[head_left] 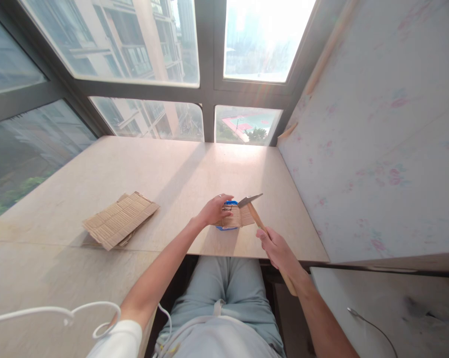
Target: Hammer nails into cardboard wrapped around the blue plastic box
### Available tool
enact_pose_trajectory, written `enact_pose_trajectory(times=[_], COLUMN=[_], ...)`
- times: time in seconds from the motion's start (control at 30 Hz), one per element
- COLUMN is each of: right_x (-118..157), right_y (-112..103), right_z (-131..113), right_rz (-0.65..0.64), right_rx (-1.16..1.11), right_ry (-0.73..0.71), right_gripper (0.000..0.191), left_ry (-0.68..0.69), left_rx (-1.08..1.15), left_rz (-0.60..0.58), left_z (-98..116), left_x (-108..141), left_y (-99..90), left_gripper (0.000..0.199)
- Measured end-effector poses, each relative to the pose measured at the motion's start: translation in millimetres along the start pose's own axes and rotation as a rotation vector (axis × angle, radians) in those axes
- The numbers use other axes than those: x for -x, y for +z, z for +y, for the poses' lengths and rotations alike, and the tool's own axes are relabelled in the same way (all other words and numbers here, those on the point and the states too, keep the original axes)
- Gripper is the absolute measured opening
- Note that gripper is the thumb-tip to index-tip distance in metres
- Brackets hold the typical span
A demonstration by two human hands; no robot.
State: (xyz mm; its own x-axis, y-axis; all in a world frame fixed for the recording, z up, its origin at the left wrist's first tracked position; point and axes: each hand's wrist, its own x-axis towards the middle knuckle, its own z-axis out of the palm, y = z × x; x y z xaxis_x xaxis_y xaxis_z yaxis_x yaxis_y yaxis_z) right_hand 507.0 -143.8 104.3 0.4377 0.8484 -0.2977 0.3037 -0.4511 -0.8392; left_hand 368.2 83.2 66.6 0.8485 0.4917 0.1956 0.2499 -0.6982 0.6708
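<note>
A piece of corrugated cardboard (234,220) lies over a blue object (230,228), whose rim shows at its top and bottom edges. Thin dark items, too small to make out, stand on the cardboard by the fingers of my left hand (215,210). That hand rests at the cardboard's left side, its fingertips close together. My right hand (272,242) is wrapped round the wooden handle of a hammer (259,219). The metal hammer head is just above the right part of the cardboard.
Several stacked cardboard pieces (120,220) lie on the light tabletop (183,169) at the left. Windows rise behind it, and a flowered wall (377,139) borders the right side. A white cable (34,311) hangs at lower left.
</note>
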Motion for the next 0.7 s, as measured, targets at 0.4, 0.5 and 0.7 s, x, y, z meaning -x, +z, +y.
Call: enact_pose_trajectory(times=[0.4, 0.5, 0.7], right_x=[17, 25, 35], right_y=[0, 3, 11], right_z=[11, 17, 23], right_rz=[0.013, 0.003, 0.095], right_rx=[-0.168, -0.27, -0.435], right_ry=[0.096, 0.142, 0.183], right_gripper=[0.041, 0.045, 0.047], left_ry=[0.013, -0.12, -0.301], left_rx=[0.127, 0.252, 0.208], left_rz=[0.192, 0.393, 0.57], left_z=[-5, -1, 5], left_x=[32, 56, 92], left_y=[-25.2, -24.2, -15.4], left_gripper=[0.061, 0.055, 0.033])
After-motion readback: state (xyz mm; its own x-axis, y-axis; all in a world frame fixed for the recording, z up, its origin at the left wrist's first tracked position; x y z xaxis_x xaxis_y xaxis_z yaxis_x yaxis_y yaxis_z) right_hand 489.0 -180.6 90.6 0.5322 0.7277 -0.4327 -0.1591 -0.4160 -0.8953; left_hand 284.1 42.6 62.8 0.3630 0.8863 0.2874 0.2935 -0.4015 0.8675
